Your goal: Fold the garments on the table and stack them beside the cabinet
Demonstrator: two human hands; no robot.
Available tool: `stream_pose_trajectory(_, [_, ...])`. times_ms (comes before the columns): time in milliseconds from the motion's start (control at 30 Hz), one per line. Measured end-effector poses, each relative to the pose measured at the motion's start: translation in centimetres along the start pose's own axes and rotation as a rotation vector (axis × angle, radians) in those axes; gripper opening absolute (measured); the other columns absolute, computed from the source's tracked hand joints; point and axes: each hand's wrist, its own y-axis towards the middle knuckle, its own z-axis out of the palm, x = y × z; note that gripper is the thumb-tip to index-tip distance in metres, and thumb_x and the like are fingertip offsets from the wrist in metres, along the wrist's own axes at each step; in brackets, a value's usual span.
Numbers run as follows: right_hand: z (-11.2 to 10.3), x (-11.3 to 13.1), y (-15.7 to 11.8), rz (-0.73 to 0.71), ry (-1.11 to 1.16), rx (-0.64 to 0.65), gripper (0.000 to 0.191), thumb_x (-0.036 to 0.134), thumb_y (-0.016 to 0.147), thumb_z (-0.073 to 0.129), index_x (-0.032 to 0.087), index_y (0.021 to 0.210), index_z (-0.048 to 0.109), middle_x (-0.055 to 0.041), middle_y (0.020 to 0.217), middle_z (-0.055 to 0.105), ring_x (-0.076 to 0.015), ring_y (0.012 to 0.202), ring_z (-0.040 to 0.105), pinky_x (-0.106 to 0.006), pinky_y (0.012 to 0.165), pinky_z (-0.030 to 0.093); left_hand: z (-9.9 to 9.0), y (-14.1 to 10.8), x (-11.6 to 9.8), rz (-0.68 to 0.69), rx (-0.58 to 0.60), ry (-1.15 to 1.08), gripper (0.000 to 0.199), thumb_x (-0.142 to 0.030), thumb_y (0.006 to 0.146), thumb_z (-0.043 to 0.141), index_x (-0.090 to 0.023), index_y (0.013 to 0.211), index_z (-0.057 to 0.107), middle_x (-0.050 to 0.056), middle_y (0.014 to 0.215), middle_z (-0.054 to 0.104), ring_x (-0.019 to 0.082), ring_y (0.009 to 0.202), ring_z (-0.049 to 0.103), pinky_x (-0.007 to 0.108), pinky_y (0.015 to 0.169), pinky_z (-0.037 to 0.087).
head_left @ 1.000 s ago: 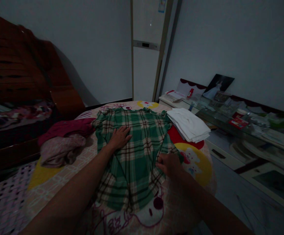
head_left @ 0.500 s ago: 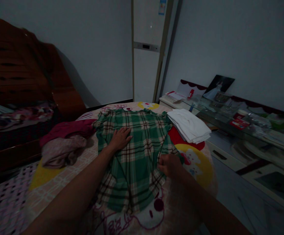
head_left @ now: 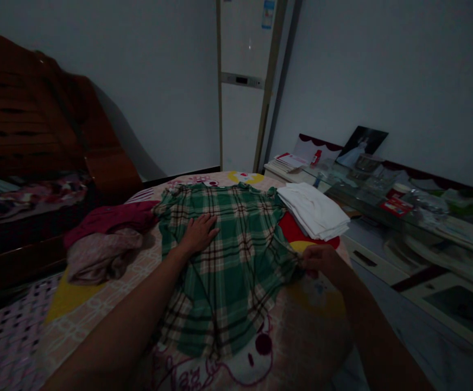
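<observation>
A green plaid shirt (head_left: pixel 228 260) lies spread on a patterned blanket (head_left: pixel 301 347), its collar end away from me. My left hand (head_left: pixel 199 233) rests flat on the shirt's upper left part, fingers stretched out. At the right, my right hand (head_left: pixel 321 260) pinches the end of the shirt's right sleeve and holds it out to the side. The sleeve is drawn into folds toward those fingers. Just beyond the right hand sits a folded white cloth (head_left: pixel 313 209).
Crumpled maroon and pinkish clothes (head_left: pixel 106 241) lie on the left. A wooden bench (head_left: pixel 28 125) stands behind them. To the right is a glass-topped cabinet (head_left: pixel 354 190) with papers, a photo and small items. A tall white appliance (head_left: pixel 242 125) stands in the corner.
My right hand has moved right and slightly away from me, pulling the sleeve outward from the shirt's body. My left hand has stayed in place on the shirt.
</observation>
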Motion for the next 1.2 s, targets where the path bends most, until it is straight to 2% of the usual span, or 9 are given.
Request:
stream_pose_trajectory(167, [-5.5,-1.1,-1.5,0.003,-0.278,-0.308,0.018,0.033,0.057,0.065,0.018,0.051,0.056,0.0012,0.048,0.057,-0.0117,0.048,0.051,-0.023,0.048,0.037,-0.3,0.0,-0.1,-0.008,0.027,0.008,0.053,-0.041,0.097,0.037,-0.021,0.146,0.042,0.014,0.153,0.04,0.03,0.143,0.033,0.056,0.114,0.026])
stream_pose_trajectory(367, [-7.2,-2.0,-2.8,0.074,-0.223,-0.497,0.018,0.035,0.058,0.062,0.02,0.054,0.054,0.0003,0.047,0.058,-0.0147,0.046,0.055,-0.024,0.047,0.041,-0.2,0.0,-0.1,-0.018,0.02,-0.002,0.052,-0.04,0.096,0.039,-0.022,0.145,0.044,0.014,0.153,0.041,0.031,0.142,0.034,0.056,0.114,0.026])
stream_pose_trajectory(500, [-8.4,-1.6,-4.7,0.14,-0.346,-0.574,0.013,0.03,0.059,0.059,0.021,0.054,0.052,0.0004,0.042,0.055,-0.0133,0.04,0.052,-0.023,0.043,0.037,-0.2,0.0,-0.1,-0.008,0.013,-0.001,0.052,-0.041,0.097,0.039,-0.022,0.145,0.044,0.013,0.152,0.041,0.03,0.142,0.035,0.056,0.114,0.026])
stream_pose_trajectory(600, [-9.4,-2.6,-5.9,0.208,-0.43,-0.54,0.007,0.027,0.06,0.058,0.021,0.057,0.053,0.001,0.043,0.055,-0.0135,0.038,0.051,-0.024,0.042,0.036,-0.3,0.0,-0.1,-0.012,0.019,-0.004,0.052,-0.042,0.097,0.039,-0.022,0.145,0.044,0.013,0.153,0.041,0.03,0.142,0.035,0.056,0.114,0.025])
stream_pose_trajectory(733, [-9.9,-5.5,-6.0,0.28,-0.543,-0.34,0.005,0.022,0.064,0.057,0.021,0.06,0.054,0.0013,0.048,0.056,-0.0147,0.041,0.054,-0.025,0.043,0.035,-0.1,0.0,-0.1,-0.018,0.007,-0.022,0.053,-0.041,0.096,0.039,-0.022,0.145,0.044,0.014,0.152,0.042,0.031,0.141,0.036,0.058,0.114,0.025])
stream_pose_trajectory(833, [-9.0,-6.2,-5.3,0.283,-0.834,-0.274,0.009,0.017,0.068,0.058,0.02,0.06,0.058,-0.0043,0.061,0.064,-0.0181,0.056,0.062,-0.026,0.051,0.037,0.0,0.1,0.0,-0.015,-0.003,-0.028,0.053,-0.041,0.096,0.039,-0.023,0.146,0.044,0.013,0.152,0.042,0.031,0.141,0.036,0.057,0.114,0.025])
stream_pose_trajectory(967, [-5.3,-3.2,-3.4,0.274,-1.245,-0.379,0.015,0.02,0.082,0.053,0.019,0.071,0.063,-0.0116,0.08,0.068,-0.0235,0.074,0.065,-0.028,0.056,0.033,0.0,0.0,-0.2,-0.011,-0.001,-0.025,0.053,-0.04,0.096,0.039,-0.022,0.145,0.044,0.014,0.152,0.041,0.031,0.142,0.035,0.057,0.115,0.025])
stream_pose_trajectory(1067, [-1.0,-0.1,-1.2,0.017,-1.273,-0.376,0.015,0.022,0.088,0.049,0.017,0.084,0.063,-0.0117,0.089,0.068,-0.0222,0.08,0.064,-0.028,0.061,0.034,-0.6,-0.2,-0.5,-0.014,0.007,-0.046,0.052,-0.04,0.096,0.042,-0.02,0.144,0.045,0.015,0.152,0.042,0.031,0.142,0.035,0.057,0.114,0.027])
stream_pose_trajectory(1200, [4.9,2.3,1.5,-0.348,-1.103,-0.023,0.015,0.021,0.089,0.051,0.017,0.081,0.063,-0.007,0.08,0.067,-0.0188,0.076,0.061,-0.027,0.066,0.036,-2.7,-0.6,0.4,0.018,0.043,-0.191,0.044,-0.034,0.092,0.049,-0.02,0.133,0.057,0.011,0.141,0.055,0.025,0.132,0.05,0.043,0.11,0.038])
